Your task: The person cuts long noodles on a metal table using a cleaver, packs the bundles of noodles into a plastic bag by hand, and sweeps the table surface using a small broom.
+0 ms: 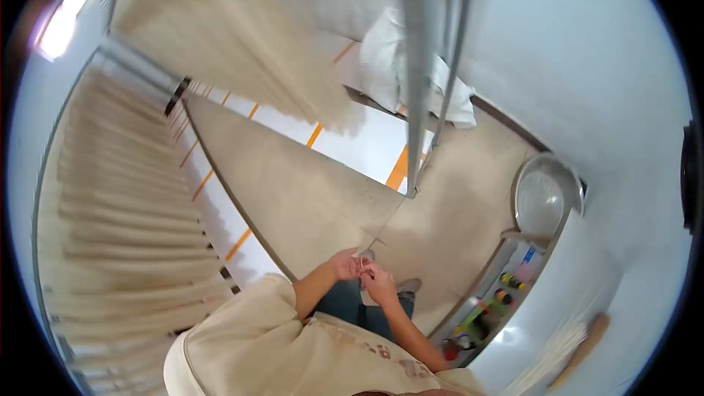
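Note:
My left hand [343, 264] is in front of my body, palm turned up, its fingers curled in toward the other hand. Against its fingertips, my right hand [378, 284] pinches with bent fingers. A small pale sliver shows between the two hands, too small to name. Both hands are above the floor, close to my trousers and shoes. Nearest on the left hang long beige strands that look like noodles [139, 205], in a dense row on a rack. Another curtain of strands [235, 37] hangs from above, blurred.
White floor-level platforms with orange stripes [352, 148] run beneath the strands. A metal post [415, 81] stands ahead, near a white sack [381, 55]. At right are a metal basin [539, 194], a shelf of bottles [484, 315], and a white worktop with a strand bundle [557, 352].

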`<state>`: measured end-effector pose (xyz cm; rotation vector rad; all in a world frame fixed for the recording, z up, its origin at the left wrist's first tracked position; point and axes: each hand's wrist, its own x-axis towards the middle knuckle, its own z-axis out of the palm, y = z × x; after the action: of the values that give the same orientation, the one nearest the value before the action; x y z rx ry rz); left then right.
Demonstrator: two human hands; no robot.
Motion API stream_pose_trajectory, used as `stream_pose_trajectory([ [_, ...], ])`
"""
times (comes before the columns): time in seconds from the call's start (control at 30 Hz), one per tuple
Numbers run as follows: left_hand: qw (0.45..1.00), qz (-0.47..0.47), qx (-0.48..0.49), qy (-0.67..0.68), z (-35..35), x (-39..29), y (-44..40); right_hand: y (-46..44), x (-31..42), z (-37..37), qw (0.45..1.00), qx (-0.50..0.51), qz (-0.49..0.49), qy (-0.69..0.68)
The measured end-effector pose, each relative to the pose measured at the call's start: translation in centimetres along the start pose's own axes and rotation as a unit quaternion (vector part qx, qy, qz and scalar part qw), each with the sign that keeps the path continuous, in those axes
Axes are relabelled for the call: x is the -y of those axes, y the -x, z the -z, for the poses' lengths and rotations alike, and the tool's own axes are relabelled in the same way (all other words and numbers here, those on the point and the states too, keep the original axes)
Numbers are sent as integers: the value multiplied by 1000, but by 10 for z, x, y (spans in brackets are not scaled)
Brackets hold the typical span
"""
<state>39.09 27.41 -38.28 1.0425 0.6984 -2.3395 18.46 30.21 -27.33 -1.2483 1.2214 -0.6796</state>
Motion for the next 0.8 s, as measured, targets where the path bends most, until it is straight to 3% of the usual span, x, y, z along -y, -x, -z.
stream_pose_trajectory([
  [0.03, 998, -52, -24, -2, -15, 5, 12, 7, 13, 7, 994, 60, -67, -63],
  [0.07, 996, -75, -39, 4, -11, 3, 9, 13, 17, 15, 993, 85, -68, -41],
  [0.1, 994, -95, -59, 14, 4, -4, 2, 20, 18, 21, 982, 115, -107, -105],
  [0.13, 983, 94, 102, 119, 18, -24, 15, 27, 38, 28, 964, 141, -152, -168],
  [0.17, 984, 56, 127, 110, 27, -29, 13, 33, 59, 39, 957, 159, -191, -148],
  [0.2, 978, -183, -42, 90, 12, -18, 15, 36, 65, 42, 952, 138, -217, -165],
  [0.3, 966, -239, -30, 97, 17, -55, 45, 27, 93, 51, 952, 156, -230, -127],
  [0.37, 956, -259, -102, 88, 20, -96, 52, 12, 78, 55, 957, 177, -220, -67],
  [0.5, 943, -314, -61, 87, 26, -202, 76, -54, 84, 39, 972, 129, -195, -25],
  [0.57, 927, -348, -125, 61, 4, -258, 105, -103, 86, 27, 985, 61, -155, 45],
  [0.63, 907, -391, -120, 98, 9, -318, 110, -154, 84, 16, 985, 31, -155, 68],
  [0.8, 900, -403, -161, 29, -6, -426, 124, -279, 91, -8, 973, -19, -228, -17],
])
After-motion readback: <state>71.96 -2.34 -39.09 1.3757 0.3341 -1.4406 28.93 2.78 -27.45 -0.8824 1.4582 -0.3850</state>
